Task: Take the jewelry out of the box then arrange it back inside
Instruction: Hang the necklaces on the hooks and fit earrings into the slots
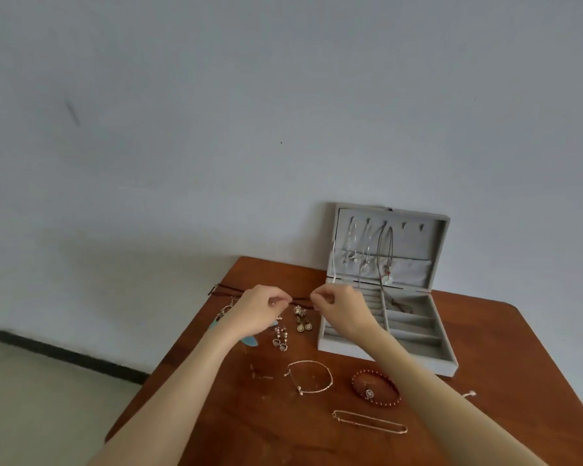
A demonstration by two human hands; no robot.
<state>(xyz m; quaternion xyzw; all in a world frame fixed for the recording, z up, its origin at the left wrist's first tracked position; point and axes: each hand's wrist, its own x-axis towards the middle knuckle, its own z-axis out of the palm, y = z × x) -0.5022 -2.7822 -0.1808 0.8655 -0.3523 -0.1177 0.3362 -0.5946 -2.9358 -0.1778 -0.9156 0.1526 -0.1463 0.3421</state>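
No text, label, brand, number or sign can be read anywhere in this view.

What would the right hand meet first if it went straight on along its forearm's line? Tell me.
Probably nothing on the table: the right hand points up and left, past the dark cord it pinches, toward bare tabletop and the wall. Depth is unclear.
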